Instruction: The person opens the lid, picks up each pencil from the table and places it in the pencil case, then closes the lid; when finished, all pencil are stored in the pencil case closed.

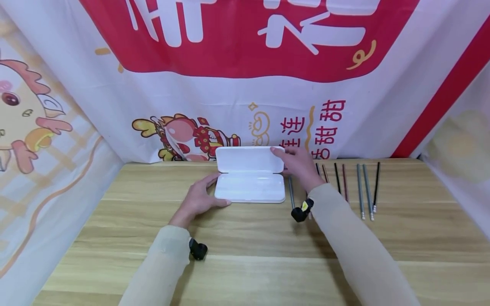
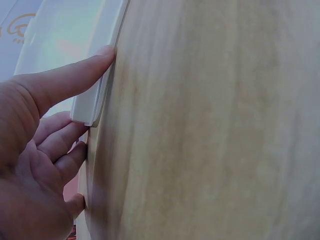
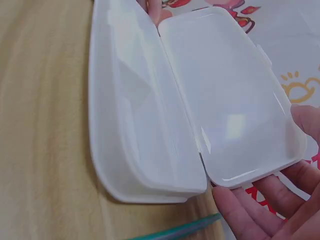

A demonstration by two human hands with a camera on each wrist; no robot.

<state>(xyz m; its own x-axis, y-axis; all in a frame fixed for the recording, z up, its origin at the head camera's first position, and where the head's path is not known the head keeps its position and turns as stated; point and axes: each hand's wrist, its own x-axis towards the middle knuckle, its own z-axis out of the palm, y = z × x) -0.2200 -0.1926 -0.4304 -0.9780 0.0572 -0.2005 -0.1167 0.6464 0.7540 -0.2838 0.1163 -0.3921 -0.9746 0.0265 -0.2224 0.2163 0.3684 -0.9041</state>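
A white pencil case [image 1: 249, 188] lies on the table near its back edge, with its hinged lid [image 1: 245, 160] raised. Bare white plastic shows inside the base. My left hand [image 1: 199, 197] grips the base at its left end. In the left wrist view, the thumb [image 2: 75, 80] lies on the front edge and the fingers are bent around the end. At the lid's right end, my right hand [image 1: 300, 166] holds it; the right wrist view has the thumb [image 3: 307, 120] on the inner face and the fingers [image 3: 240, 212] behind and beneath.
Several pencils lie to the right of the case, among them a grey one [image 1: 360, 191] and a black one [image 1: 377, 187]. One pencil [image 1: 292, 193] is close beside the case, partly under the right arm. A printed cloth [image 1: 229, 93] hangs behind the wooden table [image 1: 245, 272].
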